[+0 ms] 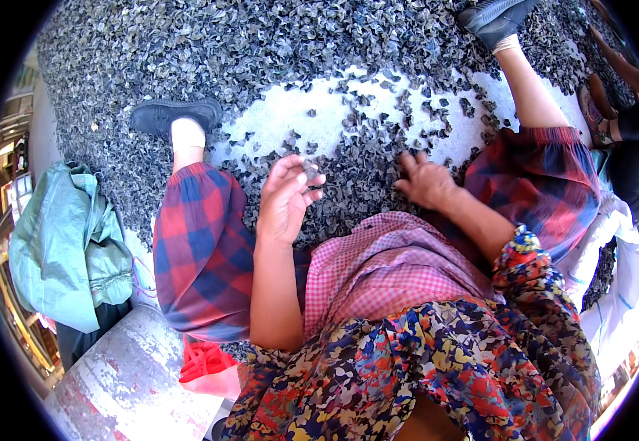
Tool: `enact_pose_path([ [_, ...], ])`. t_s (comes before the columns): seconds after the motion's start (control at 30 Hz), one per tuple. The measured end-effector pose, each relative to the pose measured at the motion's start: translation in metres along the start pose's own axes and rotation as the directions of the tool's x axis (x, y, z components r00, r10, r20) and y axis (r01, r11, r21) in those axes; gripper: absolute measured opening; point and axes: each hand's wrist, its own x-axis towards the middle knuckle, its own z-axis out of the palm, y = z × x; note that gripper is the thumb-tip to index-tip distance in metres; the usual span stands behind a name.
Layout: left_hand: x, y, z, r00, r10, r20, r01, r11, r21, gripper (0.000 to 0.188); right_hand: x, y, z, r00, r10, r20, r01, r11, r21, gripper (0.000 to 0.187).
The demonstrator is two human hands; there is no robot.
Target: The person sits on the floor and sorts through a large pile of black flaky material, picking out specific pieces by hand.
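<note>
Dark, curled pieces that look like dried wood ear mushrooms (pixel 356 195) lie heaped between my legs. Raised over the heap, my left hand (pixel 284 202) has its palm turned inward and its fingers bent. A small dark mushroom piece (pixel 310 173) is pinched between its thumb and fingertips. My right hand (pixel 429 184) reaches palm down onto the heap's right side, slightly blurred. Its fingers are apart and touch or hover just over the loose pieces; I see nothing gripped in them.
A wide layer of the same pieces (pixel 260 44) covers the floor ahead, with a pale patch (pixel 297 114) showing through. A green sack (pixel 58 242) stands at left above a worn metal drum (pixel 135 375), near a red bag (pixel 209 367). Another person's foot (pixel 597 110) and white sacks (pixel 620 294) are at right.
</note>
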Motion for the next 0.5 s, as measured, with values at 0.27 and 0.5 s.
enact_pose_path([
  [0.27, -0.031, 0.038, -0.003, 0.962, 0.169, 0.214, -0.111, 0.96, -0.258, 0.035, -0.002, -0.091, -0.005, 0.869, -0.449, 0.207, 0.386, 0.878, 0.284, 0.054],
  [0.5, -0.081, 0.09, -0.015, 0.921, 0.318, 0.224, -0.223, 0.904, -0.365, 0.04, 0.078, 0.017, -0.01, 0.598, -0.181, -0.78, 0.378, 0.923, 0.076, 0.036],
])
